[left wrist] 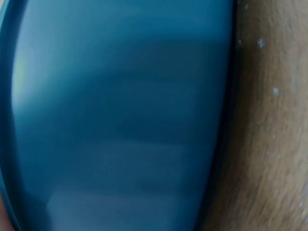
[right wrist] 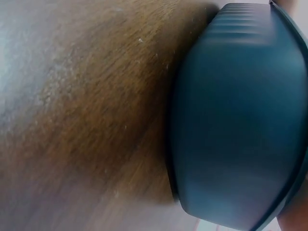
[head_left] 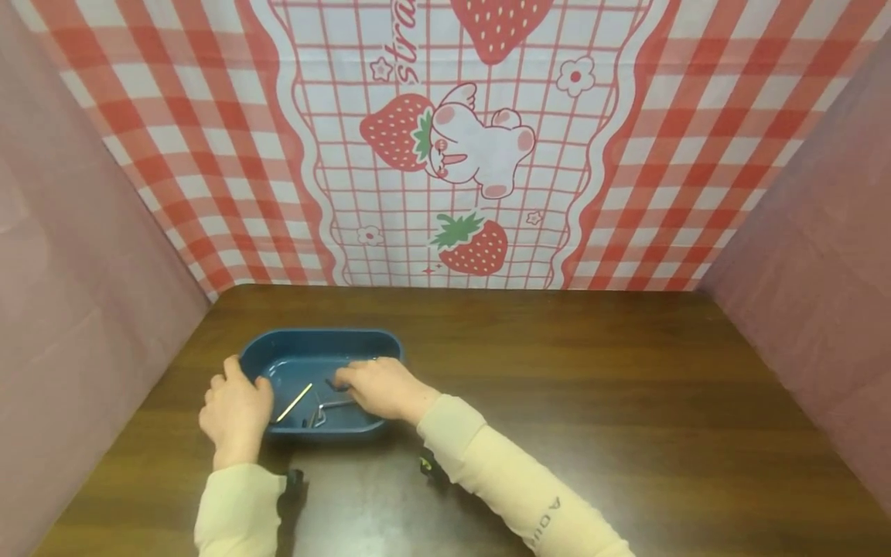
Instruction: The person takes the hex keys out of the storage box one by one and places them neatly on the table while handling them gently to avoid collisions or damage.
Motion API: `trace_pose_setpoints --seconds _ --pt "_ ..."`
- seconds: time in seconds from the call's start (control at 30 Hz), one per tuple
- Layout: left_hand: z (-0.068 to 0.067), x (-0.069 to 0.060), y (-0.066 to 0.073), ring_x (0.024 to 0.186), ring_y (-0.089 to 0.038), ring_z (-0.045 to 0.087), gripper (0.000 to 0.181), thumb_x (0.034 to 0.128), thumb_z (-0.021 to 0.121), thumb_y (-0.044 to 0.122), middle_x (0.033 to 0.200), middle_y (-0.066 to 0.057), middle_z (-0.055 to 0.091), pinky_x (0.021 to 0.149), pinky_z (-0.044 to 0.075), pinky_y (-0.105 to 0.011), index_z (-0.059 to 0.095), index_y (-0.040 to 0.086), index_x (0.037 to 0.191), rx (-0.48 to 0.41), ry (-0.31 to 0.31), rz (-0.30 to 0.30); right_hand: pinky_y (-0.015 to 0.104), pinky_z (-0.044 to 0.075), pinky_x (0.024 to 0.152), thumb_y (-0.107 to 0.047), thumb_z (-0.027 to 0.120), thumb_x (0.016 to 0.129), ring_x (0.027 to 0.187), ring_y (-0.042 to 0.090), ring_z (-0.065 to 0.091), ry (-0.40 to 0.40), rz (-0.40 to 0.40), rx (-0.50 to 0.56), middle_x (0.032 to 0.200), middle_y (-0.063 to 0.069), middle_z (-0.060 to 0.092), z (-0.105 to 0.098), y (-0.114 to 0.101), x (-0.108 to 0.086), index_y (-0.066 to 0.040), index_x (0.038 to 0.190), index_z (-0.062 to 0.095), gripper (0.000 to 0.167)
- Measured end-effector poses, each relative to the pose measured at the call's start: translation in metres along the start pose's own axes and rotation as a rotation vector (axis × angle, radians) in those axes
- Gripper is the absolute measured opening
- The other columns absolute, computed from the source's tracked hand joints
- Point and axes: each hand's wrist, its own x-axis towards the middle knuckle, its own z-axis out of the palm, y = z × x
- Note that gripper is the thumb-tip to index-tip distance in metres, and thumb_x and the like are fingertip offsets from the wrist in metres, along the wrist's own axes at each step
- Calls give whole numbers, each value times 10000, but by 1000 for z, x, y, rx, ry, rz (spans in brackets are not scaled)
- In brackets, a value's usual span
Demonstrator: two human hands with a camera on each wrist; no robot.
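A blue oval-ended plastic bin [head_left: 316,342] stands on the left part of the table, its outer wall filling much of the left wrist view [left wrist: 120,120] and the right wrist view [right wrist: 236,120]. My left hand [head_left: 238,406] grips its left end, thumb at the inner side of the rim. Over the right side of the bin, my right hand [head_left: 383,387] reaches in and pinches a small dark object [head_left: 337,384], whose kind is too blurred to tell. Below it on the bin floor lie a thin gold-coloured rod [head_left: 295,402] and bent silver metal pieces [head_left: 320,415], partly hidden by the right hand.
The brown wooden table [head_left: 592,402] extends to the right of the bin. Behind it hangs a red-and-white checked cloth [head_left: 445,232] with strawberries. Pink cloth walls [head_left: 800,232] flank both sides. Dark wrist-worn devices [head_left: 294,483] show under the sleeves.
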Motion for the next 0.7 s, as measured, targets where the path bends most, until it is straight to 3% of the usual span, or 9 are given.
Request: trace_pose_setpoints --seconds 0.43,0.7 --pt "-2 1 -3 1035 -515 432 526 881 409 239 1190 -345 427 783 356 -603 288 4 1336 0 3 6 238 503 686 -244 549 880 842 86 613 23 13 50 974 -56 612 -12 2 -11 -200 1025 635 174" --pt "-2 0 -1 1033 -518 433 521 877 408 238 1186 -343 431 775 359 -603 297 10 1332 -9 8 5 213 489 683 -319 570 878 798 61 590 86 -12 106 946 -62 588 -21 12 -23 -191 986 626 177"
